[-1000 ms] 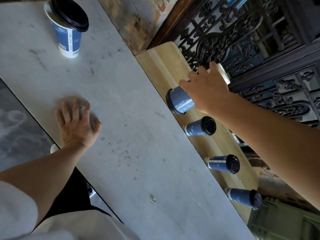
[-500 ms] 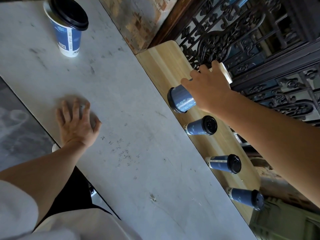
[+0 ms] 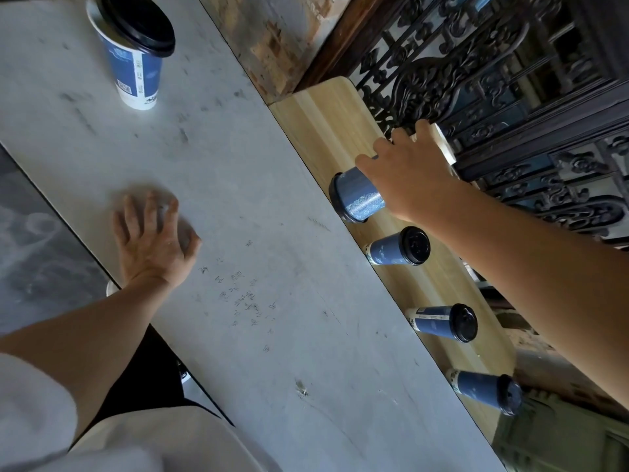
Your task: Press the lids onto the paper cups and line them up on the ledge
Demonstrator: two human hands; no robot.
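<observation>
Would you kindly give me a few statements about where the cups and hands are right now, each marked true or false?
1. The right hand grips a blue cup at the wooden ledge. True.
2. The left hand holds a lid. False: it rests on the marble table with spread fingers, holding nothing.
3. Three more lidded cups stand in a row on the ledge. True.
4. The tall cup on the table lacks a lid. False: a black lid sits on it.
</observation>
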